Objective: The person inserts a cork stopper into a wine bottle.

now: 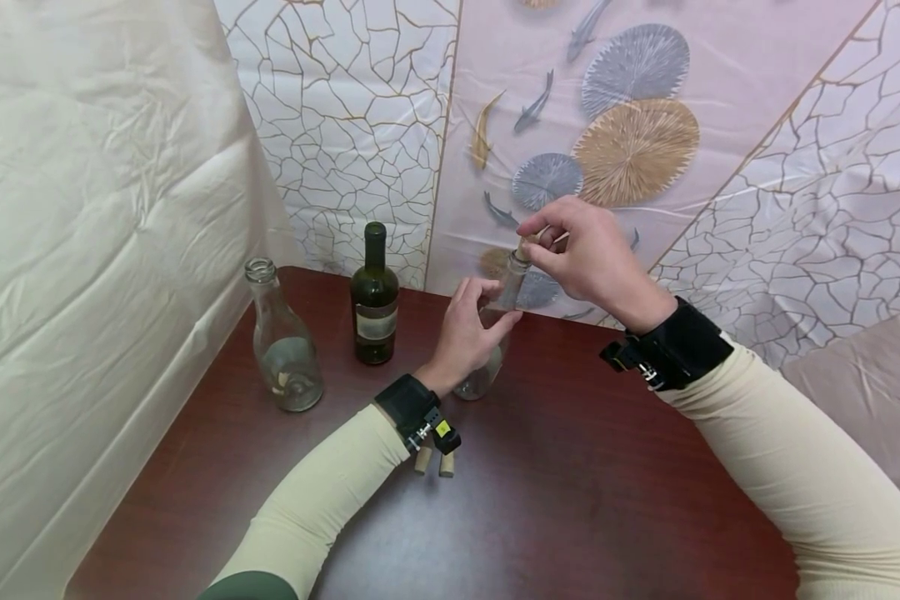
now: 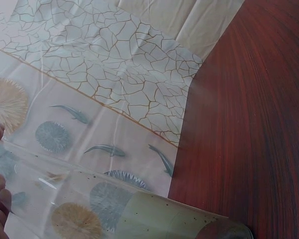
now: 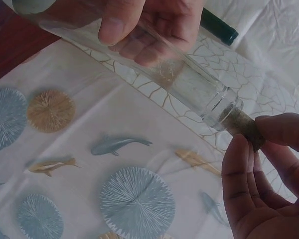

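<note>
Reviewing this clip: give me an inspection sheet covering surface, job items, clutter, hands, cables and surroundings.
Surface: reddish-brown wood-grain table, glossy.
Job items: cork at the mouth of a tilted clear glass bottle.
Clutter: two loose corks in view, labelled green wine bottle and second clear bottle, both bottles upright.
Hands: right hand pinches the cork; left hand grips the tilted bottle.
Cables: nothing seen.
Surroundings: fish-printed backdrop, plain pale cloth at left.
</note>
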Motion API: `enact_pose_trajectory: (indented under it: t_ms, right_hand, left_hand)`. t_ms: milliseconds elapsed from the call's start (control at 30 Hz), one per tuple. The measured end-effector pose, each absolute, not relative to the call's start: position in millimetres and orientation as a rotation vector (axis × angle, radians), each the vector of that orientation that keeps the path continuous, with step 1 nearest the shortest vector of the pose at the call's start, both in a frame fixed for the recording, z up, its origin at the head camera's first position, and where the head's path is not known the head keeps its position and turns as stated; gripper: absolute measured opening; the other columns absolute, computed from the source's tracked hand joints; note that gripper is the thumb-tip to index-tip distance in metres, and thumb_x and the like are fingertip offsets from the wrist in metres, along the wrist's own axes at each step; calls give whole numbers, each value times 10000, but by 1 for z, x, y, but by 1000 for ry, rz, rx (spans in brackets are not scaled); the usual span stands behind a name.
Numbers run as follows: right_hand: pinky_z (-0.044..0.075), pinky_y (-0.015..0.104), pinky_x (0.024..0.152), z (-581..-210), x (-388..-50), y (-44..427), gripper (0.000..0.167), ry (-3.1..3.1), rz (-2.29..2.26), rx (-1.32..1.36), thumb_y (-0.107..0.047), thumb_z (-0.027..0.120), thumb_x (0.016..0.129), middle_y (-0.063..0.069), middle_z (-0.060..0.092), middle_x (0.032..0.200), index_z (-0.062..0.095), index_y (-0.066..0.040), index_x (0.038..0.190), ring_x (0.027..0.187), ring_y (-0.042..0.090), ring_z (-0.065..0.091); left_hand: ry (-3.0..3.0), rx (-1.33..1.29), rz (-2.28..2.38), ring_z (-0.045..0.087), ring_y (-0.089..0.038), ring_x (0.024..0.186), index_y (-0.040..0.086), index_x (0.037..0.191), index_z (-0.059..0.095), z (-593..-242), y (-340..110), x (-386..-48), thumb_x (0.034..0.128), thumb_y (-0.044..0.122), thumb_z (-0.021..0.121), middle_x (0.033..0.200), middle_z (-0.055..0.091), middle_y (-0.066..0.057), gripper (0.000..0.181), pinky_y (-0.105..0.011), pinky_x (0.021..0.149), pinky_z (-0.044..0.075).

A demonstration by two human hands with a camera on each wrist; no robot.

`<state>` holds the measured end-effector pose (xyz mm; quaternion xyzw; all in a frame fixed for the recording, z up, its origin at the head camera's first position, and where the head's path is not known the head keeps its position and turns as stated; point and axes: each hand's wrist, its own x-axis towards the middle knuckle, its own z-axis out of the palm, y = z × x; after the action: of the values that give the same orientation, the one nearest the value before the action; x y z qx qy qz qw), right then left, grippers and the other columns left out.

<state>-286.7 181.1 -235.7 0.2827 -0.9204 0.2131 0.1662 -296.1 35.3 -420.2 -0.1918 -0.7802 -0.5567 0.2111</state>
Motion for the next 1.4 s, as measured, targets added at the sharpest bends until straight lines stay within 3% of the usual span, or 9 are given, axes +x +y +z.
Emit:
enact_pose_trajectory:
  t_ms: [100,333,800,1400]
  right_hand:
    - [618,448,813,-237,-286,180,146,-2610,580,844,-54,728,940,136,708,1045,775,-53,1079,886,261,703]
    - [620,419,805,-241,-286,180,120,-2613,566,897,-50,739,943,141,690,1019,770,-32,1057,876,258,671]
    - [618,425,806,-241,-286,180,82,-2605,581,926,-48,742,947,131,687,996,763,-31,1025,869,253,646]
    - [554,418,779,-227,-286,178,139,-2725,410,960,-91,737,965,159,680,1049,752,-40,1093,896,282,692]
  left_hand:
    - [-2176,-526,-1537,623,-268,1176,60,1283,556,-420,35,-296,943,224,799,1259,568,-132,448,-419,1046,560]
    - [-2179,-517,-1498,630,-251,1168,61,1275,561,-420,36,-297,938,231,805,1242,581,-124,449,-352,1047,551]
    - [-2186,-518,-1499,626,-248,1170,66,1281,559,-421,36,-297,942,232,800,1238,573,-117,448,-355,1053,552]
    - [-2204,-513,-1481,606,-244,1153,71,1273,566,-419,36,-296,946,250,797,1215,593,-106,439,-379,1029,543]
